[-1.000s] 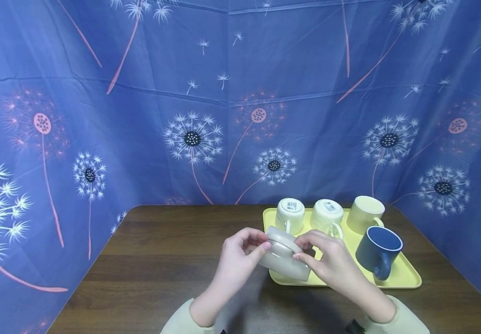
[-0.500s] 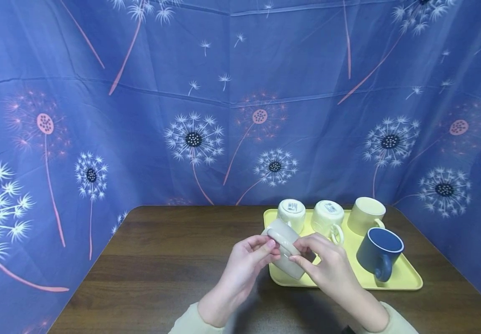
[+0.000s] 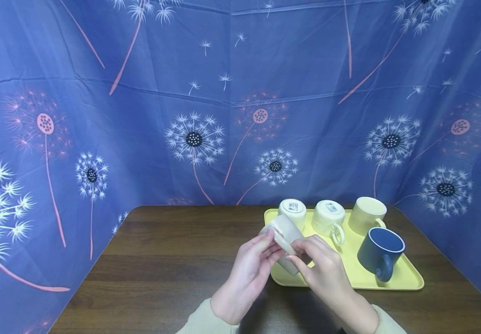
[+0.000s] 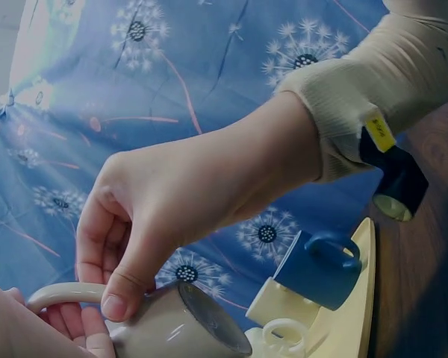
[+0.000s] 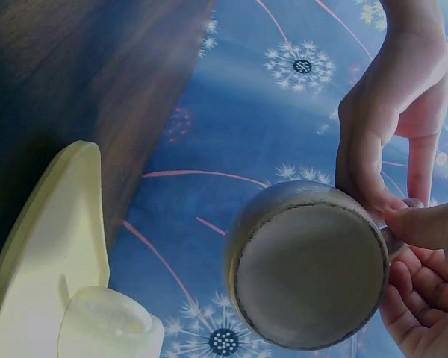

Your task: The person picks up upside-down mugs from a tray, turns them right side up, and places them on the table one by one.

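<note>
Dark wooden counter (image 3: 161,273) carries a pale yellow plastic tray (image 3: 407,278) at the right, with cream cups and a blue ceramic mug (image 3: 380,253). Above the tray's near left corner, the left hand (image 3: 250,269) and right hand (image 3: 321,269) pinch a tilted beige ceramic mug (image 3: 284,232) by its handle.

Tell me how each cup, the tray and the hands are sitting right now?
Grey mug: held tilted above the tray's near left corner.
Left hand: grips the mug.
Right hand: pinches its handle.
Two cream cups: upside down on tray.
Yellow mug: upright.
Blue mug: upright.
Yellow tray: flat on table.
</note>
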A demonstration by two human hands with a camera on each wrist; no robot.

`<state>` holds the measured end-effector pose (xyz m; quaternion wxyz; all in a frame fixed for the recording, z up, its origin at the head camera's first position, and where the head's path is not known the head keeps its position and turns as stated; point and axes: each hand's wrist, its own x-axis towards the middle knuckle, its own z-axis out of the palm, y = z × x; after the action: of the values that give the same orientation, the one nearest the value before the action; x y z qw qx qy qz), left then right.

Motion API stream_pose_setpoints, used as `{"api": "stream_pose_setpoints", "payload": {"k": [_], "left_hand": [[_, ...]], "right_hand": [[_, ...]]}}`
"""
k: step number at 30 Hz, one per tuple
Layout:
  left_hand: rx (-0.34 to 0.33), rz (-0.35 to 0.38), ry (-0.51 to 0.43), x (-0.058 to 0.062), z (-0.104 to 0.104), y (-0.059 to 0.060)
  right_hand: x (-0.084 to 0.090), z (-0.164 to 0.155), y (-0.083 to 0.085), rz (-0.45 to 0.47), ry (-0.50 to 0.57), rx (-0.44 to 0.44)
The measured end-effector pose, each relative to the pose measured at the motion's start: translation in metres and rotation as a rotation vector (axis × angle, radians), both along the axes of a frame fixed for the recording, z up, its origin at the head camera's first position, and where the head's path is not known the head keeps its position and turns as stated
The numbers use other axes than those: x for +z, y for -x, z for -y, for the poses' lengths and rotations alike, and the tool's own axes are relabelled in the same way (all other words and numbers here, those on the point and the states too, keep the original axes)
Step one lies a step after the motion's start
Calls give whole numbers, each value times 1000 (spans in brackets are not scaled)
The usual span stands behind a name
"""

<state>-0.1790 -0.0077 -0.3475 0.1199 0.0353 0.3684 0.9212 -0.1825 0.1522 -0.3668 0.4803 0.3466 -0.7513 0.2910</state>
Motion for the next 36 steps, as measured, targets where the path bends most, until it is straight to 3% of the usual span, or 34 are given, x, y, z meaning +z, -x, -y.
{"api": "stream_pose_setpoints", "payload": {"k": [5,11,22,36], "left_hand": [[-2,19,9,-1,0,3],[1,-10,110,-4,5,2],[114,-112,277,-2,8,2],[204,-170,435,-3,10,2]], "right_hand": [[-3,2,2,-29,-11,19],[-7,3,3,0,-22,72],[-10,9,6,5,-30,136],[-14,9,4,19,-42,108]]}}
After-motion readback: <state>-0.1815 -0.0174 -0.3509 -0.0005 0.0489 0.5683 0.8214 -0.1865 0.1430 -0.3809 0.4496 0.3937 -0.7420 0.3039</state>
